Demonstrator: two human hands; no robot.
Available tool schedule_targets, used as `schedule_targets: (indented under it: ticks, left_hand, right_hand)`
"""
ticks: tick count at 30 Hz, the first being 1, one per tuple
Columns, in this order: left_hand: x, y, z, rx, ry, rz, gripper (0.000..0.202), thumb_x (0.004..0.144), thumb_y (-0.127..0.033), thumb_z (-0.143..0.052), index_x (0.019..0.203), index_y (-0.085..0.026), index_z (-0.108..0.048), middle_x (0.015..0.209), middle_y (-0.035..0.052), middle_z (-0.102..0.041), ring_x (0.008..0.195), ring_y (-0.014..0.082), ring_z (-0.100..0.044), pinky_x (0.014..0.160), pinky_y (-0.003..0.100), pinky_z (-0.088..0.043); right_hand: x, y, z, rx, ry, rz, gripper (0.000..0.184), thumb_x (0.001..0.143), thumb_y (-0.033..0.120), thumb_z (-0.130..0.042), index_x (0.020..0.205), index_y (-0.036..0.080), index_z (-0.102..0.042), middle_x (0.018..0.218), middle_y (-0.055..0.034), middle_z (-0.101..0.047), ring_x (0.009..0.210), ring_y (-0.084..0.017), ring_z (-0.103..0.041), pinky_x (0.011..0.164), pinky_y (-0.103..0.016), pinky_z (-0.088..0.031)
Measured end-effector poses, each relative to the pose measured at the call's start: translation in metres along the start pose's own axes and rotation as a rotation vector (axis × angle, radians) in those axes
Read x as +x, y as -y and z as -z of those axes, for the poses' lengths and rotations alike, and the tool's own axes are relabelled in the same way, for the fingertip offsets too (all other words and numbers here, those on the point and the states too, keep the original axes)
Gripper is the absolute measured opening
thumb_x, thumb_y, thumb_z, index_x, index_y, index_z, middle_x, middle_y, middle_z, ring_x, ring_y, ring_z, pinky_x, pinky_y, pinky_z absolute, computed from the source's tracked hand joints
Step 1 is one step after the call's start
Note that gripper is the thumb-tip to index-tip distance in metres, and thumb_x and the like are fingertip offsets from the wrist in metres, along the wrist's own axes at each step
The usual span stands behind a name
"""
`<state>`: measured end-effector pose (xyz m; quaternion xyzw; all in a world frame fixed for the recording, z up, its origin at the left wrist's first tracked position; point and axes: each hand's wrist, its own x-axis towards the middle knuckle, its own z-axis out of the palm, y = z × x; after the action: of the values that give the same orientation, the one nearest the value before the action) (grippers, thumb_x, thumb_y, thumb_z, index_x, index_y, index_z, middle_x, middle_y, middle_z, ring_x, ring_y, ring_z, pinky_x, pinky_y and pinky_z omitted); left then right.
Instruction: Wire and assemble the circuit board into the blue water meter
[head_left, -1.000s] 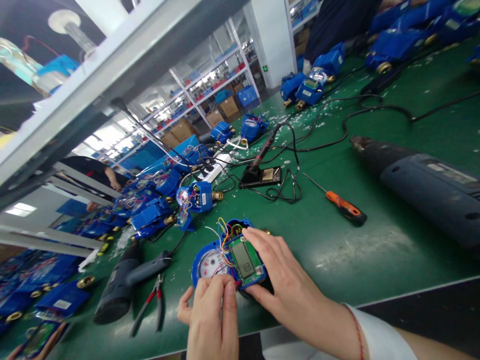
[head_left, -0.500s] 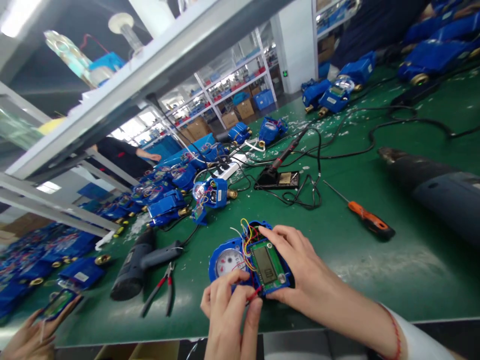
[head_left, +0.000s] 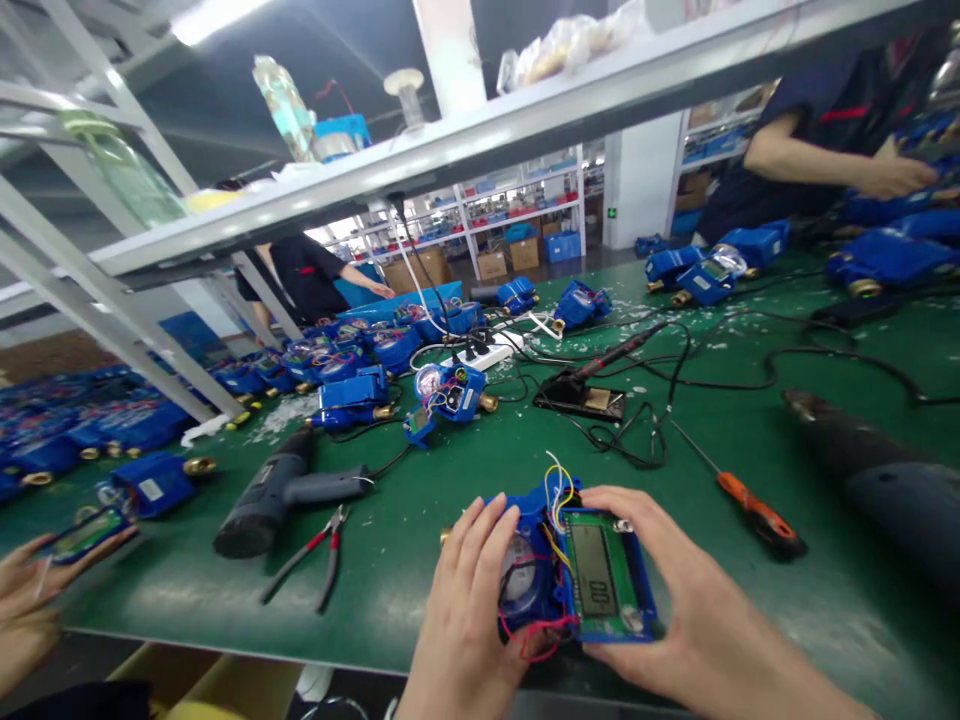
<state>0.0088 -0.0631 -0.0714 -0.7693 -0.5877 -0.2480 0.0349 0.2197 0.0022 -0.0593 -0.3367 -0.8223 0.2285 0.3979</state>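
Between my hands, near the table's front edge, is a blue water meter (head_left: 534, 512) with its round dial partly covered by my fingers. My left hand (head_left: 469, 610) is wrapped around the meter's body on the dial side. Fingers and thumb of my right hand (head_left: 690, 590) grip the blue display housing (head_left: 651, 600) by its top and bottom. Inside that housing sits a green circuit board with a grey LCD (head_left: 592, 570) showing digits. Yellow and white wires (head_left: 556, 490) loop up at the top, and red wires (head_left: 544, 632) hang below, near my left thumb.
Pliers (head_left: 311, 560) and a heat gun (head_left: 285, 495) lie to the left; a screwdriver (head_left: 761, 515) and another dark tool (head_left: 877, 480) are to the right. Behind are a soldering iron (head_left: 611, 355) on its stand, cables and more meters (head_left: 349, 395). Co-workers' hands (head_left: 30, 590) show left and far right.
My left hand has gone from pinching the red wires to grasping the meter body. The meter has shifted right in view, and the camera view has levelled and tilted up.
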Motion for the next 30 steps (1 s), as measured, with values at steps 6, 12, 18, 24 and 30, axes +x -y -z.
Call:
schedule_targets:
  ticks: [6,12,18,24,30]
  left_hand:
    - [0.005,-0.006,0.001,-0.094,0.003,0.09,0.105,0.062,-0.006,-0.078,0.143,-0.033,-0.018,0.148,0.0106,-0.04,0.138,0.0308,-0.035,0.108,0.056,-0.041]
    - [0.008,-0.013,-0.012,-0.09,-0.078,0.158,0.095,0.063,-0.012,-0.078,0.139,-0.03,-0.025,0.141,0.0118,-0.047,0.132,0.0323,-0.043,0.104,0.056,-0.045]
    - [0.017,-0.031,-0.032,0.053,-0.285,0.275,0.079,0.069,-0.024,-0.075,0.138,-0.024,-0.035,0.134,0.0129,-0.054,0.121,0.0354,-0.05,0.099,0.058,-0.044]
    - [0.019,-0.04,-0.039,0.135,-0.368,0.29,0.071,0.074,-0.033,-0.074,0.135,-0.019,-0.039,0.129,0.0148,-0.056,0.116,0.0366,-0.051,0.097,0.061,-0.039]
    - [0.017,-0.043,-0.047,0.128,-0.434,0.252,0.053,0.079,-0.025,-0.069,0.126,-0.019,-0.046,0.131,0.0172,-0.047,0.12,0.0357,-0.044,0.095,0.053,-0.043]
  right_hand:
    - [0.004,0.001,0.014,0.229,0.122,-0.307,0.07,0.058,0.033,-0.073,0.121,0.021,-0.044,0.122,-0.0075,-0.052,0.109,-0.024,-0.055,0.094,-0.034,-0.047]
    - [0.023,0.028,0.032,0.302,0.095,-0.408,0.065,0.063,0.04,-0.069,0.12,0.02,-0.044,0.114,-0.0061,-0.055,0.101,-0.023,-0.059,0.089,-0.031,-0.048]
    - [0.001,0.027,0.029,-0.324,-0.114,-0.123,0.051,0.077,0.035,-0.061,0.123,0.025,-0.042,0.118,-0.0059,-0.048,0.108,-0.023,-0.053,0.091,-0.034,-0.046]
    - [-0.049,-0.01,-0.002,-0.322,-0.206,-0.265,0.051,0.081,0.04,-0.057,0.124,0.022,-0.037,0.119,-0.0086,-0.046,0.11,-0.028,-0.049,0.095,-0.044,-0.043]
    - [-0.066,-0.026,-0.017,-0.193,-0.2,-0.272,0.053,0.081,0.031,-0.057,0.127,0.021,-0.034,0.123,-0.009,-0.043,0.116,-0.026,-0.045,0.1,-0.044,-0.041]
